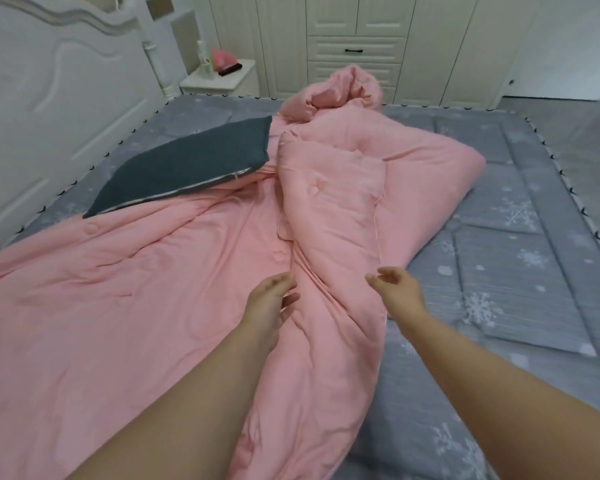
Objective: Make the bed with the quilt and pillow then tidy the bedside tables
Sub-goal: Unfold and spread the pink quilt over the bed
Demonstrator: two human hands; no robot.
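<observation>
A pink quilt lies crumpled across the bed, flat on the left and bunched into a thick ridge down the middle. A dark grey pillow rests on the quilt's far left part, near the headboard. My left hand reaches over the flat part just left of the ridge, fingers loosely spread, holding nothing. My right hand hovers at the ridge's right edge with relaxed fingers, also holding nothing.
The grey snowflake-patterned mattress cover shows bare on the right. A white headboard stands at the left. A white bedside table behind it carries a bottle, a pink object and a dark item. White wardrobes line the far wall.
</observation>
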